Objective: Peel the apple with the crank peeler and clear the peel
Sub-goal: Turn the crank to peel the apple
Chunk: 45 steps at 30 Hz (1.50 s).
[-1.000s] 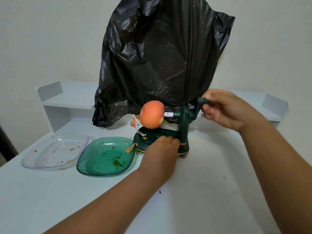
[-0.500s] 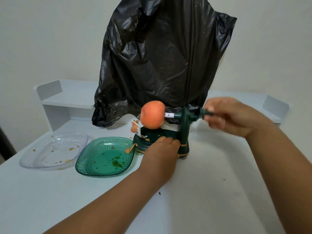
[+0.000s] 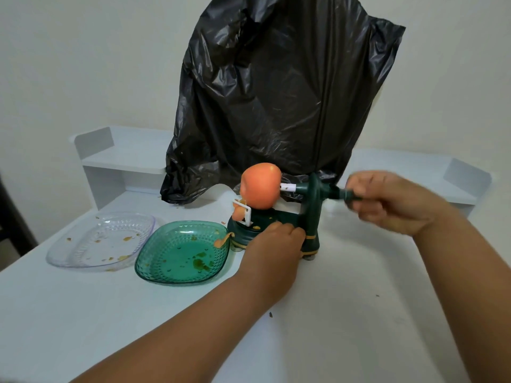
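Fingers [image 3: 367, 201] of right hand [image 3: 392, 200] curl round crank handle [image 3: 347, 194].

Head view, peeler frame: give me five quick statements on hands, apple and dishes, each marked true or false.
1. The right hand grips the crank handle. True.
2. The left hand is lifting the apple. False: it presses on the peeler base; the apple sits on the peeler's prongs.
3. The green dish lies between the clear dish and the peeler. True.
4. The apple is fully peeled. False: most of its skin is still on.
5. The black bag lies flat in front of the dishes. False: it stands behind the peeler.
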### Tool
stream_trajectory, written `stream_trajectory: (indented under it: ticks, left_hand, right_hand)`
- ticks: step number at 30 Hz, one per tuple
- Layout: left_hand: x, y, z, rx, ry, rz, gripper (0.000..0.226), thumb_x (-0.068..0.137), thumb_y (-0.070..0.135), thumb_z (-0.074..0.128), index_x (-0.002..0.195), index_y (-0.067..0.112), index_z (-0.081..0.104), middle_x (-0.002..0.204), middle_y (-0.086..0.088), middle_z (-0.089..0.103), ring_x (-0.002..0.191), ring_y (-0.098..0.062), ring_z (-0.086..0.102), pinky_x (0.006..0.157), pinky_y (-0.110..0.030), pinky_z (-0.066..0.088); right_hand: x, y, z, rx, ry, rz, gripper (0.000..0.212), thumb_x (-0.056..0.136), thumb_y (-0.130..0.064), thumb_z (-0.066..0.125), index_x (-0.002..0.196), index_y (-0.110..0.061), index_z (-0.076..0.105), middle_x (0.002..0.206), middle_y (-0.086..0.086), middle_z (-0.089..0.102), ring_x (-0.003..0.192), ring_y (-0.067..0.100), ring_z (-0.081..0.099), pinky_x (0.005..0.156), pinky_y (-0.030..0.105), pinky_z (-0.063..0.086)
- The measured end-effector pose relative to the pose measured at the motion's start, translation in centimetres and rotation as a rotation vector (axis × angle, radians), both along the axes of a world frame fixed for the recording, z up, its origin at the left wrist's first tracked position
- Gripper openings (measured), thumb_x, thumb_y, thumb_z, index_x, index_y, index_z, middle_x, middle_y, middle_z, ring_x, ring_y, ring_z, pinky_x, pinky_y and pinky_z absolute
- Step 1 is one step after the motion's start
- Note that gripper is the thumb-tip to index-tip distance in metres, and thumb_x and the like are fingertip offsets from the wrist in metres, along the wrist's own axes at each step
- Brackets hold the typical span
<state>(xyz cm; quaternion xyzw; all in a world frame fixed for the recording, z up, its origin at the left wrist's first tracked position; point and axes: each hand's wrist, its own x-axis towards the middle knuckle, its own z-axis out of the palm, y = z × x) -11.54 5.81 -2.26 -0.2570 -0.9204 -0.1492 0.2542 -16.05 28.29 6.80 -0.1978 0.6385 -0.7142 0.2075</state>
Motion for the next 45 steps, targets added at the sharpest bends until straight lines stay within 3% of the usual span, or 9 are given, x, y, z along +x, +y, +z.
stream_trajectory:
  ticks: [4, 6, 10, 13, 18, 23, 31, 35, 45]
  left_hand:
    - [0.0, -0.4, 0.0, 0.002, -0.010, -0.006, 0.018, 0.095, 0.022, 0.053, 0.112, 0.019, 0.054, 0.110, 0.001, 0.059, 0.102, -0.018, 0.048, 0.080, -0.025, 0.037]
    - [0.0, -0.5, 0.0, 0.006, -0.011, -0.006, 0.016, 0.095, 0.023, 0.052, 0.110, 0.019, 0.054, 0.109, 0.001, 0.059, 0.102, -0.018, 0.047, 0.079, -0.024, 0.036]
    - [0.0, -0.3, 0.1, -0.006, -0.013, -0.003, 0.015, 0.095, 0.022, 0.052, 0.109, 0.019, 0.054, 0.107, 0.001, 0.058, 0.100, -0.017, 0.047, 0.077, -0.023, 0.035]
    - [-0.1, -0.2, 0.1, 0.002, -0.012, 0.000, 0.015, 0.094, 0.022, 0.052, 0.109, 0.019, 0.055, 0.107, 0.001, 0.059, 0.101, -0.018, 0.047, 0.077, -0.024, 0.036]
    - [-0.1, -0.2, 0.0, 0.011, -0.012, 0.009, 0.015, 0.095, 0.023, 0.052, 0.110, 0.020, 0.054, 0.108, 0.002, 0.058, 0.101, -0.016, 0.047, 0.076, -0.023, 0.036]
    - [-0.1, -0.3, -0.1, 0.024, -0.006, -0.003, 0.015, 0.095, 0.024, 0.051, 0.109, 0.020, 0.055, 0.108, 0.002, 0.059, 0.100, -0.016, 0.047, 0.077, -0.024, 0.038]
    - [2.0, -1.0, 2.0, 0.369, 0.192, -0.190, 0.014, 0.089, 0.026, 0.060, 0.079, 0.016, 0.062, 0.072, 0.005, 0.057, 0.068, -0.012, 0.049, 0.059, -0.030, 0.044]
    - [1.5, -2.6, 3.6, 0.586, 0.498, -0.088, 0.008, 0.086, 0.019, 0.062, 0.091, 0.012, 0.061, 0.090, -0.001, 0.057, 0.085, -0.015, 0.047, 0.080, -0.021, 0.033]
    - [-0.9, -4.2, 2.3, 0.612, 0.151, 0.251, 0.042, 0.096, 0.038, 0.044, 0.128, 0.009, 0.047, 0.127, -0.009, 0.046, 0.115, -0.024, 0.038, 0.092, -0.047, 0.040]
  right_hand:
    - [-2.3, -2.4, 1.0, -0.223, 0.177, -0.561, 0.008, 0.088, -0.004, 0.064, 0.087, -0.008, 0.070, 0.072, 0.008, 0.068, 0.057, 0.008, 0.059, 0.049, 0.016, 0.047]
    - [-3.3, -3.2, -0.3, 0.049, 0.276, -0.751, 0.011, 0.090, -0.001, 0.063, 0.091, -0.010, 0.068, 0.078, 0.007, 0.069, 0.062, 0.009, 0.065, 0.055, 0.021, 0.051]
    - [-2.1, -1.7, -2.0, 0.710, 0.107, -0.366, 0.010, 0.087, -0.003, 0.067, 0.078, -0.009, 0.068, 0.077, 0.017, 0.070, 0.056, 0.015, 0.064, 0.053, 0.025, 0.051]
    - [-0.2, -0.1, -0.1, 0.437, -0.020, 0.044, 0.008, 0.077, -0.013, 0.074, 0.071, -0.012, 0.069, 0.067, 0.013, 0.066, 0.043, 0.010, 0.052, 0.042, 0.019, 0.045]
    - [-2.3, -1.4, 2.1, -0.074, 0.227, -0.509, 0.010, 0.087, -0.010, 0.066, 0.078, -0.011, 0.070, 0.066, 0.007, 0.067, 0.053, 0.010, 0.054, 0.050, 0.019, 0.047]
    - [-4.4, -3.4, -3.3, 0.303, 0.287, -0.817, 0.015, 0.091, -0.006, 0.058, 0.083, -0.014, 0.067, 0.074, 0.007, 0.068, 0.058, 0.012, 0.062, 0.054, 0.025, 0.051]
    - [-4.2, -3.8, -8.3, 0.182, 0.310, -0.801, 0.019, 0.091, -0.019, 0.053, 0.077, -0.005, 0.051, 0.055, 0.002, 0.058, 0.047, 0.012, 0.048, 0.044, 0.027, 0.041]
    - [-4.1, -4.3, -9.0, 0.172, 0.302, -0.812, 0.024, 0.086, -0.030, 0.050, 0.081, -0.007, 0.054, 0.054, 0.001, 0.057, 0.046, 0.012, 0.048, 0.044, 0.026, 0.042]
    - [-3.5, -4.0, -9.3, 0.138, 0.285, -0.791, 0.024, 0.084, -0.038, 0.051, 0.076, -0.017, 0.058, 0.057, 0.002, 0.058, 0.047, 0.013, 0.048, 0.047, 0.029, 0.043]
